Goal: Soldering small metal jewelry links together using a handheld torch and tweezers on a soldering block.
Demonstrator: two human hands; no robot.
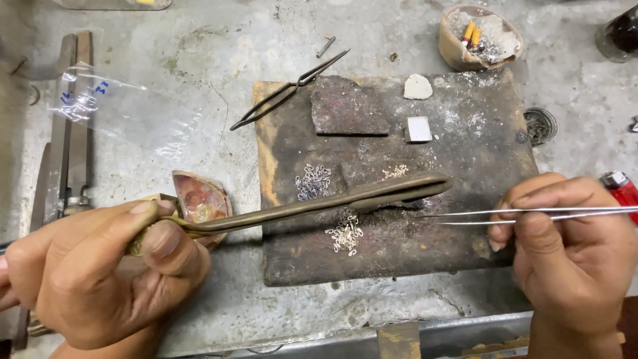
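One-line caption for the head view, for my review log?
Left hand holds a long brass torch and right hand steel tweezers over small silver links on a charred soldering block.

the torch (319, 205) is a long, slim, brass-coloured tube, lying almost level, its brass grip at the left and its flattened dark nozzle at the right over the charred block. the tweezers (531, 214) are thin, bright steel, level, tips pointing left just below that nozzle, their two arms slightly apart.
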